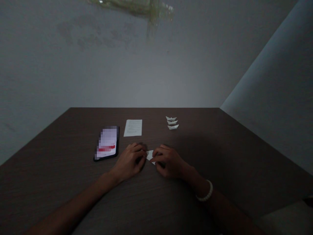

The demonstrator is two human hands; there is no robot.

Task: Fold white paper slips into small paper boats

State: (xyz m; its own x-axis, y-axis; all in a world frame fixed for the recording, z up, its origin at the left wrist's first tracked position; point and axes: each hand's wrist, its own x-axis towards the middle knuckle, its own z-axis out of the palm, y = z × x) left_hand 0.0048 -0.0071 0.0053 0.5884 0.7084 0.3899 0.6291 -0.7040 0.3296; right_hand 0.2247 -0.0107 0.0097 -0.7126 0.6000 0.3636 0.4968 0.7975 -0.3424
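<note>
Between my two hands, low over the dark table, is a small folded piece of white paper (150, 155). My left hand (132, 160) has its fingers closed at the paper's left edge. From the other side my right hand (168, 160) grips it, thumb and fingers bent together around its right part. The fingers cover much of the paper, so its full shape is hidden. Beyond my right hand stand several small folded paper boats (173, 127), one behind another.
A stack of printed paper sheets (133, 127) lies beyond my left hand. To the left of that hand is a phone (107, 143) with its screen lit. The brown wooden table (73, 130) reaches back to a grey wall (146, 78); another wall rises at the right.
</note>
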